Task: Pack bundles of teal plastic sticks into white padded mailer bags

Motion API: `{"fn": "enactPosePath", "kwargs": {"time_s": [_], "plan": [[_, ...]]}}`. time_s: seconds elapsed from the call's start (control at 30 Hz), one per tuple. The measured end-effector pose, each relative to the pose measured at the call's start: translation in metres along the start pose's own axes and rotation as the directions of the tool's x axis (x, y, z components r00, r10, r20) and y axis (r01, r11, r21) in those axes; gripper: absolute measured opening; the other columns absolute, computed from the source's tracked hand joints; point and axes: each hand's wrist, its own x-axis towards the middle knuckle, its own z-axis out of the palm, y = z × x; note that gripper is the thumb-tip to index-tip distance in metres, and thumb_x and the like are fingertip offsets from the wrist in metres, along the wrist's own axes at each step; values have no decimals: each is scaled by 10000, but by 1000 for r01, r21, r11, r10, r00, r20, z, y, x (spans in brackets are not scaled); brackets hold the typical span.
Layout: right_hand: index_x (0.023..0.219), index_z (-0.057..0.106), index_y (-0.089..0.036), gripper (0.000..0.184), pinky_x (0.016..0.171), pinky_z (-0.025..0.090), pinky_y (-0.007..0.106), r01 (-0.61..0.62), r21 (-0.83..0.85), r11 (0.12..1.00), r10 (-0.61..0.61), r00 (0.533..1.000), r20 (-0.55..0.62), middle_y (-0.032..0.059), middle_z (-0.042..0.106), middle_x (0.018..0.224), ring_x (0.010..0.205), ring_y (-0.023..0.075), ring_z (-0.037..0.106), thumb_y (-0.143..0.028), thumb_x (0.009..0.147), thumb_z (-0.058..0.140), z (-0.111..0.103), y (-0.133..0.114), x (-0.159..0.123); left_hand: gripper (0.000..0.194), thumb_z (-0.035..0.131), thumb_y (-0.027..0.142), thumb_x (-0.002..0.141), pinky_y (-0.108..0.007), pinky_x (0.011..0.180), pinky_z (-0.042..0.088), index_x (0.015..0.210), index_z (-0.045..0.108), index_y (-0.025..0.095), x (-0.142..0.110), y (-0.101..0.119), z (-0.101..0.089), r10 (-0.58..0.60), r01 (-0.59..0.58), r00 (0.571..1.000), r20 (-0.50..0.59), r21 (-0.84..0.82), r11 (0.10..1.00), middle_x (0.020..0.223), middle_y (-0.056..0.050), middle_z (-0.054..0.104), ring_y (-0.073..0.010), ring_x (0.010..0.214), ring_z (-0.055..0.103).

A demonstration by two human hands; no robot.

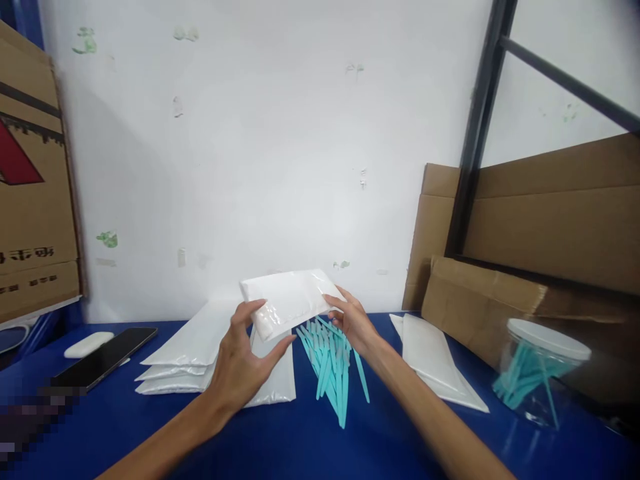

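A white padded mailer, glossy at its ends, is tilted in the air above the table. My right hand pinches its right end, thumb on the front face. At the left end is my left hand, its index fingertip over the mailer's edge and its thumb spread apart below; its other fingers are mostly hidden. Beneath the mailer lies a loose pile of turquoise plastic sticks with pale tips. Left of the pile, white mailers are stacked, partly covered by my left hand and wrist.
More white mailers lie at right, beside a clear jar of turquoise sticks with a white lid. A dark phone and a white case are at left. Cardboard boxes flank the blue table; a white wall stands behind.
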Motion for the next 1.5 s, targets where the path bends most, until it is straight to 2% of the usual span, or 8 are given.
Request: {"fn": "enactPosePath", "kwargs": {"time_s": [0.23,0.5,0.77,0.93,1.07,1.17,1.3,1.5], "plan": [[944,656,-195,287,522,450,201,-95,-111,989,104,992,72,37,657,944,716,128,646,-437,794,694,0,5,1,558,743,410,784,-379,919,527,1207,410,265,3,0,-9,-54,45,988,-145,-65,997,1172,-55,504,-238,1077,577],[724,509,-196,101,468,337,209,-139,-208,968,159,984,85,-43,503,624,478,80,469,-284,738,557,1,13,3,963,783,416,744,-402,984,538,1510,205,339,18,21,-14,-325,239,934,-148,-417,877,1500,-103,397,-293,1301,507],[865,648,-153,229,516,383,224,-143,-340,930,242,932,269,65,707,775,499,102,549,-343,790,545,21,10,-19,1073,825,398,691,-212,517,515,1561,214,252,34,12,-25,-617,475,787,-23,-615,629,980,-28,671,-107,601,579],[900,648,-157,283,517,380,221,-101,-399,911,246,911,330,92,744,832,500,111,582,-392,842,501,23,10,-22,937,851,365,629,-204,487,467,1452,428,222,41,7,-33,-625,460,773,-108,-584,669,802,31,656,-81,521,513],[947,669,-141,346,545,407,233,-105,-345,933,234,904,357,106,741,834,564,140,617,-430,863,497,20,8,-19,506,853,321,600,-208,498,443,1027,644,150,50,-11,-35,-622,451,763,-173,-546,706,626,61,581,-84,509,493],[1013,661,-153,545,596,449,266,-145,-143,979,184,932,312,93,723,788,637,187,652,-614,904,392,17,4,-13,345,854,312,608,-203,466,382,789,607,152,55,-21,-35,-678,484,729,-95,-629,608,605,61,552,-69,502,454],[929,666,-163,656,623,452,272,-85,40,996,70,957,281,71,698,716,639,193,640,-725,906,331,11,-2,-7,380,866,291,622,-177,476,389,874,620,148,57,-14,-36,-677,503,720,149,-785,361,817,10,631,-81,631,542],[865,697,-163,528,665,443,283,-107,-8,994,94,837,540,49,681,738,692,194,629,-666,875,537,23,-3,-26,373,861,315,655,-157,375,246,701,525,159,51,-1,-37,-605,674,659,447,-708,211,566,86,457,-14,418,316]]}}
